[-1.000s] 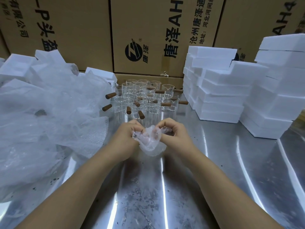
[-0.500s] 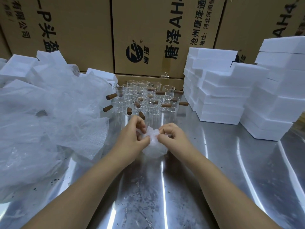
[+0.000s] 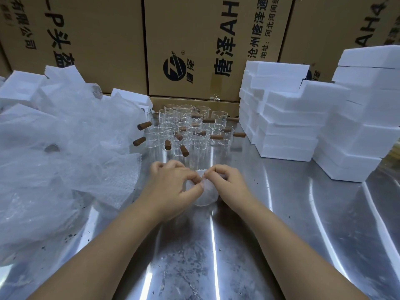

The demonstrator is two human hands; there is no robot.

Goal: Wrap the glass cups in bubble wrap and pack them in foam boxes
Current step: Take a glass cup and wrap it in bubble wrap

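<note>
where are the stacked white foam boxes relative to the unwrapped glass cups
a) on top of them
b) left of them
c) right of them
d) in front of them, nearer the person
c: the foam boxes are stacked on the steel table to the right of the glass cups, while the bubble wrap pile lies on the left.

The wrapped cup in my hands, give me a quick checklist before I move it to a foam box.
1. Both hands on the bundle: ok, left hand and right hand pinch the wrapped cup.
2. Wrap covers the glass: cannot tell, the fingers hide the top.
3. Bundle supported: ok, it rests on the metal table.
4. Foam boxes within sight: ok, stacked on the right.
5. An open box ready: cannot tell, none shows as open.
6. Unwrapped glass cups apart from the bundle: ok, behind the hands.
</note>
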